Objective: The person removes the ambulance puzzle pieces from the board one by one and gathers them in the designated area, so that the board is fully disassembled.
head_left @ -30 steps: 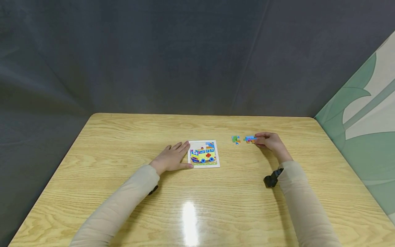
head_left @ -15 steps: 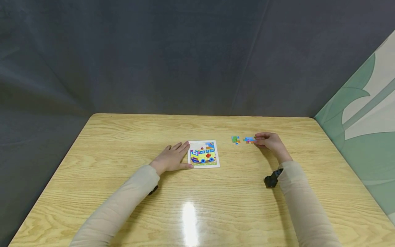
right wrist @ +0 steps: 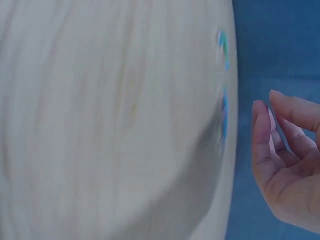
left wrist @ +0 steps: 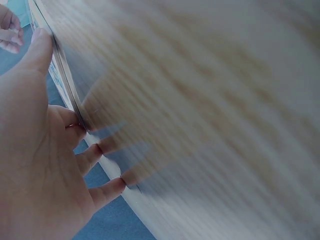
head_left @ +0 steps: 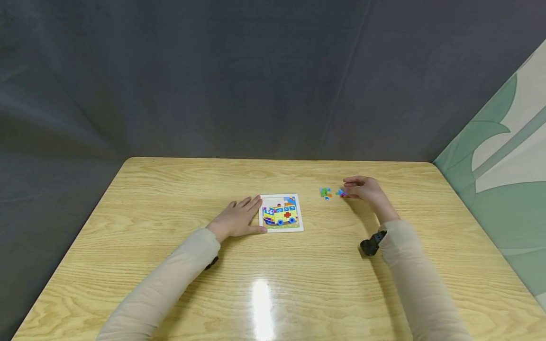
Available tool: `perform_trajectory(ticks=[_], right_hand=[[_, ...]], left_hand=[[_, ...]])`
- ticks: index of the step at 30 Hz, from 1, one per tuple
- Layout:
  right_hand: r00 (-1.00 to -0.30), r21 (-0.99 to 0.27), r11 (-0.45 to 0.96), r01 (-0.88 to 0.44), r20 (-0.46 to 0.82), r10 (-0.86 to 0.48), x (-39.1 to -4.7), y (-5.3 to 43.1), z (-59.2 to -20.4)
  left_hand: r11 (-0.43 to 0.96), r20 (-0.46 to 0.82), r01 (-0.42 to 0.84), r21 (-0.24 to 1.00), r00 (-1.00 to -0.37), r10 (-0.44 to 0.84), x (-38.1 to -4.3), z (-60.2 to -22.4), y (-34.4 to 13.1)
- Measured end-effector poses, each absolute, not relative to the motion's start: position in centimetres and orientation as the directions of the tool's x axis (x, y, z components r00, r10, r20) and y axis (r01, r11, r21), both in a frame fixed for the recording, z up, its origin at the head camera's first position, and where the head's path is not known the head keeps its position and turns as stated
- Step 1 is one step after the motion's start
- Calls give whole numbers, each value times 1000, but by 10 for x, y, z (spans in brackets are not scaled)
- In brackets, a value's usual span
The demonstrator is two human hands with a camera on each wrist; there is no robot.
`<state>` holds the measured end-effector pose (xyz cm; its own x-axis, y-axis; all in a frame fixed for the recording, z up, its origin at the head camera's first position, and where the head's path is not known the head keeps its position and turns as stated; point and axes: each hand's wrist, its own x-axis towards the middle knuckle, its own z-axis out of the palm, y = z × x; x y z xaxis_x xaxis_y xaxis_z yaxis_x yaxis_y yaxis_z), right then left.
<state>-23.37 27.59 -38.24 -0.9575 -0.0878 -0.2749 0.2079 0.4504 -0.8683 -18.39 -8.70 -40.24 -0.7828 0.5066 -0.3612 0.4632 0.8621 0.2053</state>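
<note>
A white-framed jigsaw puzzle (head_left: 287, 214) with a yellow ambulance picture lies on the table; its upper left shows plain pale backing. My left hand (head_left: 239, 219) rests against the frame's left edge, fingers spread and straight; the left wrist view shows the fingertips (left wrist: 116, 186) touching the tabletop. My right hand (head_left: 364, 192) hovers over a blue and pink puzzle piece (head_left: 341, 192), covering part of it. In the right wrist view this hand (right wrist: 290, 150) has bent, apart fingers with nothing between them, raised off the table. Left of it lies a green and orange puzzle piece (head_left: 324, 192).
The wooden table (head_left: 170, 189) ends at a dark curtain (head_left: 273, 85) behind. A green and white leaf-patterned panel (head_left: 507, 189) stands along the right side. Black wrist cameras (head_left: 370, 245) are strapped below the sleeves.
My right hand has risen and shifted left, from the right end of the blue and pink piece to above it. The left hand and the frame stay put.
</note>
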Motion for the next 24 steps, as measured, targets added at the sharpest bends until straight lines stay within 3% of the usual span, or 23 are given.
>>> perform_trajectory(ticks=[24], right_hand=[[-928,-787,613,-66,-178,-328,-235,176,-392]], left_hand=[[861,-359,464,211,-782,509,-188,-406,-89]])
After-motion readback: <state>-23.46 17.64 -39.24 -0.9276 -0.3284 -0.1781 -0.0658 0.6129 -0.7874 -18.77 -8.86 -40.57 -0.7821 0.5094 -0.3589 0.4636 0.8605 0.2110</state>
